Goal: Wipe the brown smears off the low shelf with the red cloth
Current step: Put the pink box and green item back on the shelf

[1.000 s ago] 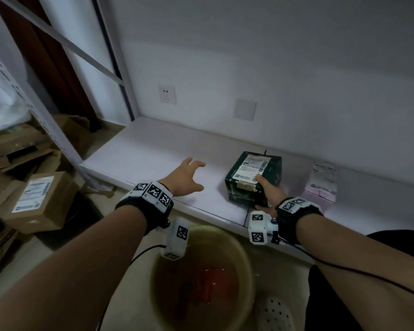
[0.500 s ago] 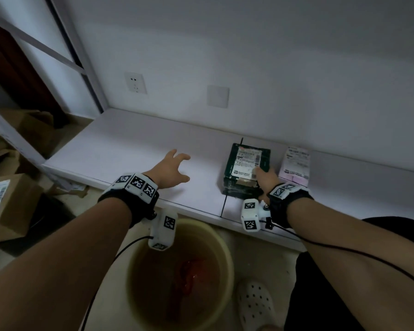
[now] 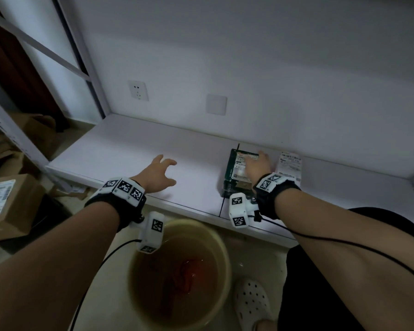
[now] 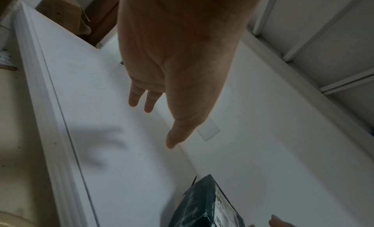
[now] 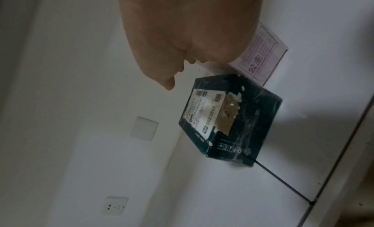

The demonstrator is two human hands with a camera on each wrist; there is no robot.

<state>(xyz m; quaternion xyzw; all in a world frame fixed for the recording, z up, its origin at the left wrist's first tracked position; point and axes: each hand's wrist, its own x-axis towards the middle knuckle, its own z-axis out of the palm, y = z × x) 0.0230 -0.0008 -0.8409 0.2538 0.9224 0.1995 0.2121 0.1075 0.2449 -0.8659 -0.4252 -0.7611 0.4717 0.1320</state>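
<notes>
A person's left hand (image 3: pixel 158 172) hovers with fingers (image 4: pixel 135 97) spread and relaxed over the bare white low shelf (image 3: pixel 120 149), holding nothing; the wrist camera shows its shadow on the board beneath the fingertips. The right hand (image 3: pixel 257 166) reaches over the top of a dark green box (image 3: pixel 234 170) that sits on the same shelf, off to the thumb side of the left hand. From the head camera the right fingers look extended across the box's white label; from the right wrist camera the thumb is clear of the box, and the rest of the fingers are out of sight, so whether they touch the box cannot be told. Just beyond the right hand, on its outer side, a pink-and-white box (image 3: pixel 289 164) lies flat on the shelf, close beside the green one. Behind both hands the white wall carries a power socket (image 3: pixel 138 90) and a blank cover plate (image 3: pixel 216 104). Below the wrists, on the floor in front of the shelf edge, stands a beige bucket (image 3: pixel 221 256) of murky brownish water, and the red cloth (image 3: pixel 187 274) lies submerged in it, well apart from either hand. A white perforated clog (image 3: pixel 252 302) is beside the bucket, and cardboard boxes (image 3: pixel 7 206) are stacked on the floor to the far left.
</notes>
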